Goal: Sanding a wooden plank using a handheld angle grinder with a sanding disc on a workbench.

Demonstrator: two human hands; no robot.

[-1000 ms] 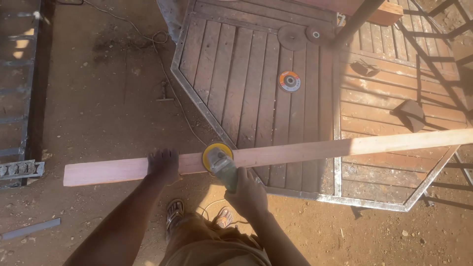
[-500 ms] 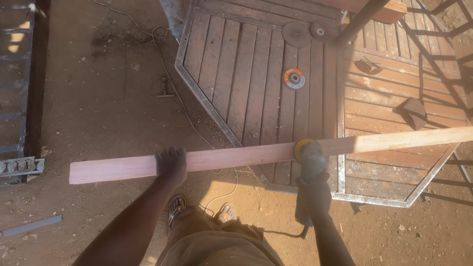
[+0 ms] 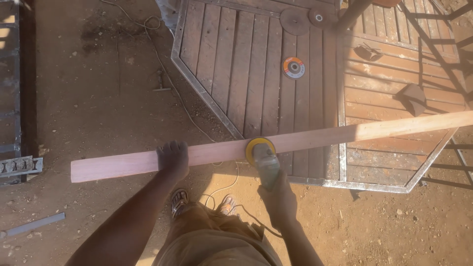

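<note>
Plank: a long, narrow wooden plank (image 3: 315, 140) lies across the near edge of the slatted wooden panel (image 3: 246, 64) with a metal frame; its left end hangs free over the dirt ground (image 3: 88, 74), its right end goes out past the right edge of the panel.
Left hand: the left hand (image 3: 172, 158) lies flat on the plank near its left end, fingers spread and curled over the far edge, pressing it down.
Right hand: the right hand (image 3: 279, 197) is closed around the body of the sander (image 3: 263, 156); the yellow disc sits on the plank near the middle.
Handling: the plank looks stiff and rather light, but long, so the free end can swing or tip; it is best held flat from above, close to the tool.
Around: a cable (image 3: 221, 189) runs by the feet; a round disc (image 3: 293, 67) lies on the panel, well apart.
</note>
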